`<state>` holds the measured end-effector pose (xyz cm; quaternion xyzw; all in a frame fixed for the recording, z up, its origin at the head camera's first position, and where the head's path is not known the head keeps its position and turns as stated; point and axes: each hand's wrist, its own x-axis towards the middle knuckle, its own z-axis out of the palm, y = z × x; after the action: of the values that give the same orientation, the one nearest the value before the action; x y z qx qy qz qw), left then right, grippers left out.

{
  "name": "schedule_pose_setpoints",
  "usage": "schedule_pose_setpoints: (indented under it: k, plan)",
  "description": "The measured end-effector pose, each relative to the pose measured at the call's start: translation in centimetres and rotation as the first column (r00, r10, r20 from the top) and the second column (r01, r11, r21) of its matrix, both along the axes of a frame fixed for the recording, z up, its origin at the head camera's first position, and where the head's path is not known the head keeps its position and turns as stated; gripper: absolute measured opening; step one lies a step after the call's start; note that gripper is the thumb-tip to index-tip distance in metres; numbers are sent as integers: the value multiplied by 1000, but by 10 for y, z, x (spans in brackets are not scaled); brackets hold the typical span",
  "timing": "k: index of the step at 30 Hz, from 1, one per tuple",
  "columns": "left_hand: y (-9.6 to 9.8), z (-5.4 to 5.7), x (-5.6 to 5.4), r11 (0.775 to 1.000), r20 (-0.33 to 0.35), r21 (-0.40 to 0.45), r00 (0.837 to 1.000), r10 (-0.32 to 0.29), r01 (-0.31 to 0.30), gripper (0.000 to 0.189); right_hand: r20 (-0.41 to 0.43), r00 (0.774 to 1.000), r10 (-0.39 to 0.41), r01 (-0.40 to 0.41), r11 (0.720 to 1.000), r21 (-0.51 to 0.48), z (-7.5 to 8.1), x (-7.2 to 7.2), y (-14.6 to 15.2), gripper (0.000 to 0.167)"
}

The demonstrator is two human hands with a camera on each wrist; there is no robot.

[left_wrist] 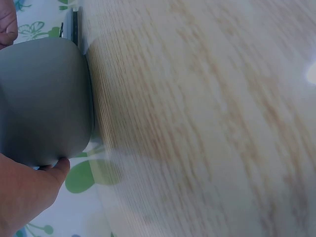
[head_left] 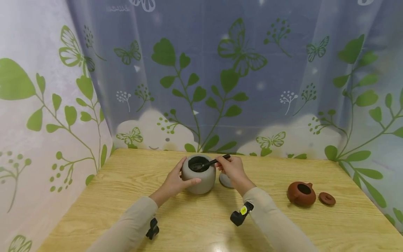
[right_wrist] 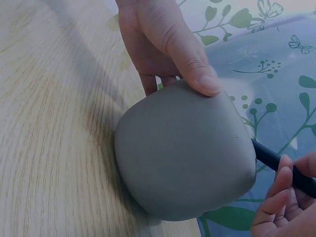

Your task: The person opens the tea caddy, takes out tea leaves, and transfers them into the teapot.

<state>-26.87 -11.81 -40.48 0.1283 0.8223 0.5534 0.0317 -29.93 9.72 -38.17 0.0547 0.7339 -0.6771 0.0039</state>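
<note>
A round grey jar (head_left: 199, 183) with a dark open mouth stands on the wooden table. My left hand (head_left: 172, 182) holds it from the left, thumb across the front and fingers round the far side. In the right wrist view that thumb presses on the jar (right_wrist: 182, 153) near its upper edge. Between thumb and fingers, my right hand (head_left: 233, 170) pinches the black handle of a spoon (head_left: 211, 162), whose bowl end dips into the jar's mouth. The jar's contents are too dark to make out. Partly hidden behind my right hand lies a grey round lid (head_left: 225, 180).
To the right, a reddish-brown clay teapot (head_left: 299, 196) stands uncovered, its small lid (head_left: 327, 198) lying beside it. The wooden table (head_left: 189, 224) ends at a leaf-and-butterfly curtain (head_left: 201, 87) close behind the jar.
</note>
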Motion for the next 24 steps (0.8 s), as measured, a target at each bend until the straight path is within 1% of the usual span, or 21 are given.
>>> schedule_pose_setpoints:
  k: [2, 6, 11, 17, 19, 24]
  plan:
    - [0, 7, 5, 1000, 3, -3, 1000, -4, 4, 99, -2, 1000, -5, 5, 1000, -5, 0, 0, 2, 26]
    - [0, 10, 8, 1000, 16, -2, 1000, -4, 4, 99, -3, 1000, -3, 3, 999, -40, 2, 1, 6, 25]
    - [-2, 7, 6, 1000, 17, 3, 1000, -11, 11, 101, 10, 1000, -7, 8, 998, -57, 5, 1, 13, 26]
    - [-1, 7, 6, 1000, 16, -4, 1000, -19, 19, 99, 12, 1000, -17, 18, 997, -72, 11, 2, 26, 27]
    - [-1, 6, 5, 1000, 7, -8, 1000, -19, 19, 100, 12, 1000, -21, 21, 998, -62, 13, 3, 33, 27]
    - [-2, -16, -10, 1000, -3, 5, 1000, -4, 4, 103, 11, 1000, -25, 26, 998, -55, 18, 8, 54, 28]
